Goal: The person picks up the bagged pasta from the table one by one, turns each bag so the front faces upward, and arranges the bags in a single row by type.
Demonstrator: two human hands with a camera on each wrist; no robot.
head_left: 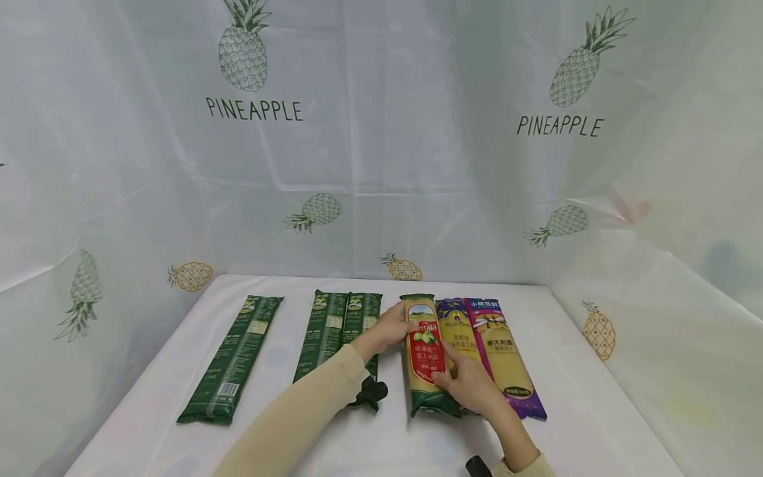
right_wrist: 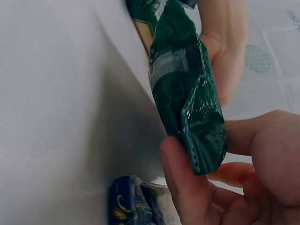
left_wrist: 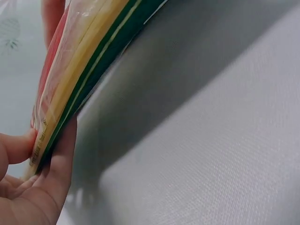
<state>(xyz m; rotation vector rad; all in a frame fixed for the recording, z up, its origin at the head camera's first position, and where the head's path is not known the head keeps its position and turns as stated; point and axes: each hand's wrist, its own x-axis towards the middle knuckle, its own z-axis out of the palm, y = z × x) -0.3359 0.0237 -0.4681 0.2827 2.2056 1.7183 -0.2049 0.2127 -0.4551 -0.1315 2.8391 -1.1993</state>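
Observation:
A spaghetti packet (head_left: 424, 358) with a red label and green ends is held in both hands, raised off the table. My left hand (head_left: 390, 326) pinches its far left edge, thumb on the front and fingers behind, as the left wrist view shows. Lower on the right edge, my right hand (head_left: 477, 387) grips it between thumb and fingers. The crimped green end (right_wrist: 187, 93) faces the right wrist camera. Close beside lie a gold packet with a dark blue top (head_left: 457, 331), partly covered by the right hand, and a purple-and-gold packet (head_left: 507, 354).
Two green packets (head_left: 324, 331) lie side by side left of centre, partly behind the left forearm. Another green packet (head_left: 232, 361) lies at a slant farther left. The white table (head_left: 286, 411) meets a pineapple-print sheet (head_left: 381, 152) at its back and sides.

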